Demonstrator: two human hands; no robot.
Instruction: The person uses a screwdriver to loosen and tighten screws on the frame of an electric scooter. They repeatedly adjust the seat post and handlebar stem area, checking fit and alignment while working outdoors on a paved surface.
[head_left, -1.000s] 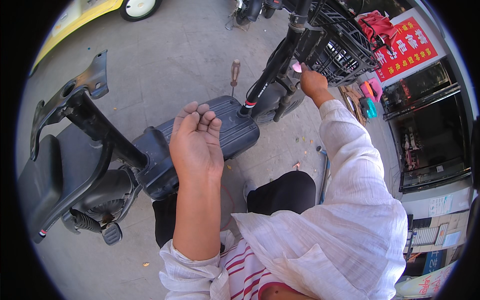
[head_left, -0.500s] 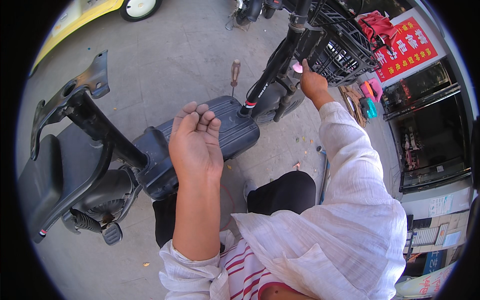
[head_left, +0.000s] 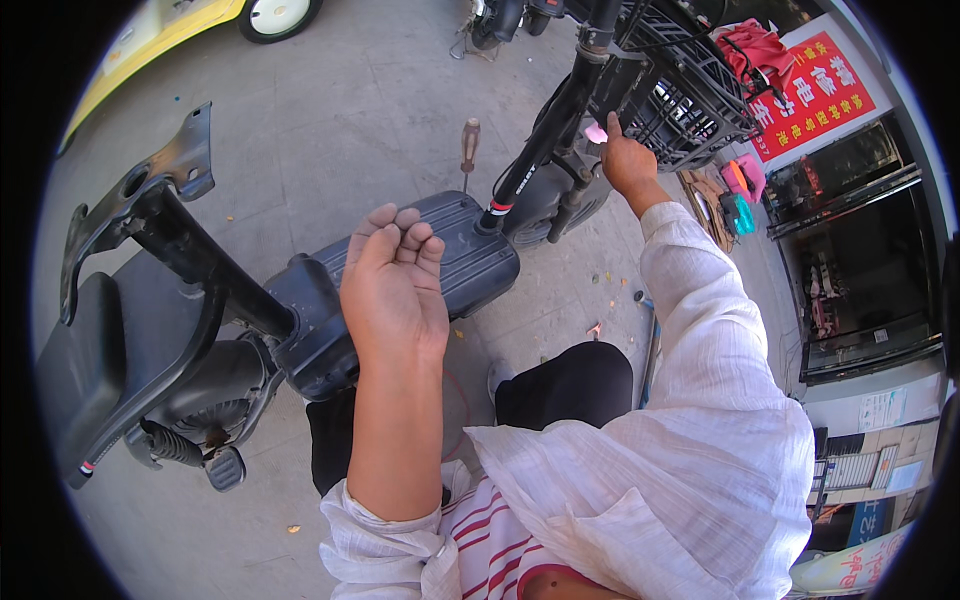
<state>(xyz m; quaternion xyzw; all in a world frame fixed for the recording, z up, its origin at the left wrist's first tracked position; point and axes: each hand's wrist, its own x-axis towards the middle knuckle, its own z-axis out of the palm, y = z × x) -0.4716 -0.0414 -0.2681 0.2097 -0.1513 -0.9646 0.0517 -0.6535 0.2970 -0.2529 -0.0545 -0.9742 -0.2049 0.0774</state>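
Observation:
In front of my lap, above the bike's black ridged deck (head_left: 452, 222), my left hand (head_left: 395, 285) is raised palm up. Its fingers curl loosely and hold nothing; they look dusty. My right hand (head_left: 630, 167) reaches far forward to the front of the black electric bike, against the dark panel (head_left: 622, 92) behind the basket (head_left: 690, 110). One digit points up along the panel; the other fingers are folded out of sight. Beside that hand shows a small pink patch (head_left: 596, 132). A screwdriver (head_left: 470, 148) stands upright at the deck's far edge, handle up, touched by neither hand.
To the left are the bike's black seat (head_left: 85, 335) and a curved black bracket (head_left: 195, 150) on a post. A yellow vehicle (head_left: 105, 70) stands at the far left. Pink and teal items (head_left: 738, 213) lie by the glass shopfront (head_left: 860, 260) on the right.
Hardly anything differs. My left hand has shifted very slightly to the right, and my right hand keeps its place at the panel.

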